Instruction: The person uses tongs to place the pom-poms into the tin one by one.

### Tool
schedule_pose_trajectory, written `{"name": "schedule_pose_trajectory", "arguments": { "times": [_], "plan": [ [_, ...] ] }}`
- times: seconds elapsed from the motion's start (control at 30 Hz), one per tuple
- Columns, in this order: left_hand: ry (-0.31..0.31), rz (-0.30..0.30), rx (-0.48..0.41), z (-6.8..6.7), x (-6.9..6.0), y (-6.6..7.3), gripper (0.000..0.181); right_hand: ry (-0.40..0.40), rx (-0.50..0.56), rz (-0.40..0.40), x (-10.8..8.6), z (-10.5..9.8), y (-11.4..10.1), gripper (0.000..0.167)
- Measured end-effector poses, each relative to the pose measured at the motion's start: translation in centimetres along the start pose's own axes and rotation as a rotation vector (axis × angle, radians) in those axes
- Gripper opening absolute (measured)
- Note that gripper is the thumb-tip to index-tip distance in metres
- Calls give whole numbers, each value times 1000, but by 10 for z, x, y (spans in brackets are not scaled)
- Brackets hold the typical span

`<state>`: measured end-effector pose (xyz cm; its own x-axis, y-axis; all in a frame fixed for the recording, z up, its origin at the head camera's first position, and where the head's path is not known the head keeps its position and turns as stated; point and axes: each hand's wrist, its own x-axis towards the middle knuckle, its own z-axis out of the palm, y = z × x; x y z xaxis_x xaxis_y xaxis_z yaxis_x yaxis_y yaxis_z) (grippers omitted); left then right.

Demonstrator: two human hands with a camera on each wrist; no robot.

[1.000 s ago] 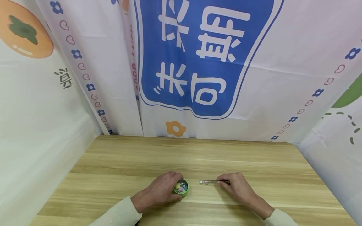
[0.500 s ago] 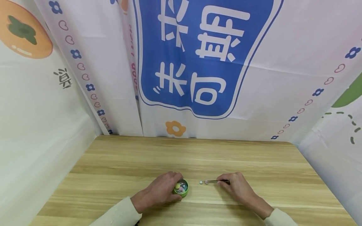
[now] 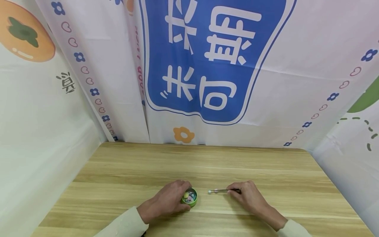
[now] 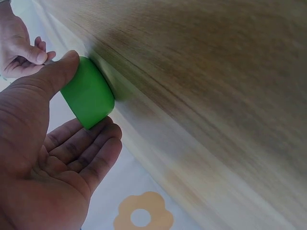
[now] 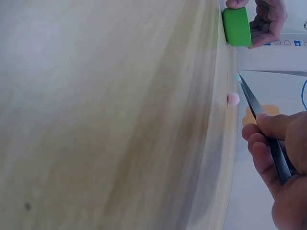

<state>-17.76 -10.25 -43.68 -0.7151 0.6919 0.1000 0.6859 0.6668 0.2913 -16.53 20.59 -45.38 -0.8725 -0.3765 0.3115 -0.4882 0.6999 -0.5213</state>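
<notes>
My left hand [image 3: 170, 199] holds a small round green container [image 3: 192, 203] between thumb and fingers. Inside it lie several small pastel balls [image 3: 189, 197], one of them yellow. The left wrist view shows the container's green side [image 4: 88, 93] standing on the wooden table. My right hand [image 3: 250, 197] pinches a pair of slim dark tweezers [image 5: 274, 143] pointing left, towards the container. At their tips is a tiny pale blue ball [image 3: 209, 192]; I cannot tell whether they grip it. Close beside the tweezers, a pink ball [image 5: 233, 99] rests on the table.
The wood-grain table [image 3: 148, 161] runs back to a white printed cloth [image 3: 266, 108] hanging behind it. More cloth hangs at the left and right sides. A pale sleeve [image 3: 124, 225] covers the left forearm.
The tweezers' tips and the pale blue ball have shifted very slightly left and nearer to me. The left hand and the green container have stayed in place.
</notes>
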Motion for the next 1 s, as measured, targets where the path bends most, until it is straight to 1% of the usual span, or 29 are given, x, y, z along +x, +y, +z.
{"name": "schedule_pose_trajectory", "arguments": {
  "times": [0.3,0.47,0.73,0.87,1.0],
  "plan": [
    [9,6,-5,1,0,-1,47,-3,71,5,2,0,-6,7],
    [11,10,-1,1,0,-1,47,-2,92,-21,3,-1,-10,6],
    [16,14,8,1,0,0,48,-1,129,-37,6,-1,-17,6],
    [12,10,9,1,0,0,48,6,135,-50,7,1,-20,7],
    [9,8,8,1,0,-1,47,1,165,-60,8,4,-23,7]
  ]
}}
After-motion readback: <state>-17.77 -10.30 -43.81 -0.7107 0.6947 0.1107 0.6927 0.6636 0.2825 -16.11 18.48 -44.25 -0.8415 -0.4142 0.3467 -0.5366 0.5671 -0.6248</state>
